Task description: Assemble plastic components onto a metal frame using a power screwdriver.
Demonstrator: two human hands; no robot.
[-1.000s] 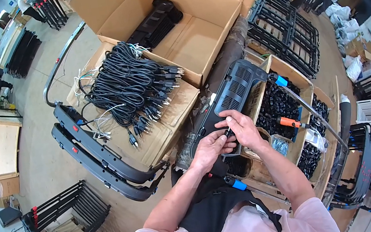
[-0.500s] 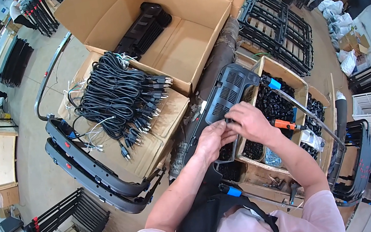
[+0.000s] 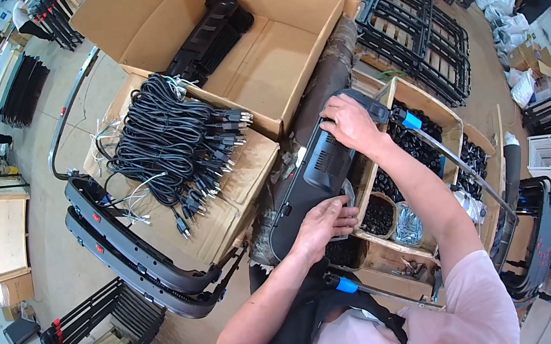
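Observation:
A long black plastic housing (image 3: 295,206) with vent slots lies slantwise in front of me, on a surface beside the parts boxes. My right hand (image 3: 348,122) is over its far end, with the fingers bent round the left edge. My left hand (image 3: 327,227) is at the housing's near right side. Its fingers point right, loosely stretched, and nothing shows in them. I cannot make out how firmly it touches the edge.
An open cardboard box (image 3: 317,68) holds a black plastic part. Bundled black power cords (image 3: 167,146) lie left, near curved black frames (image 3: 135,266). At right, wooden bins (image 3: 462,142) hold small black parts under a metal tube (image 3: 454,162). Several people stand farther off.
My hands, together over the housing's middle before, have parted. The right has moved up to the far end, the left down toward the near end. My right forearm now covers the orange tool's spot.

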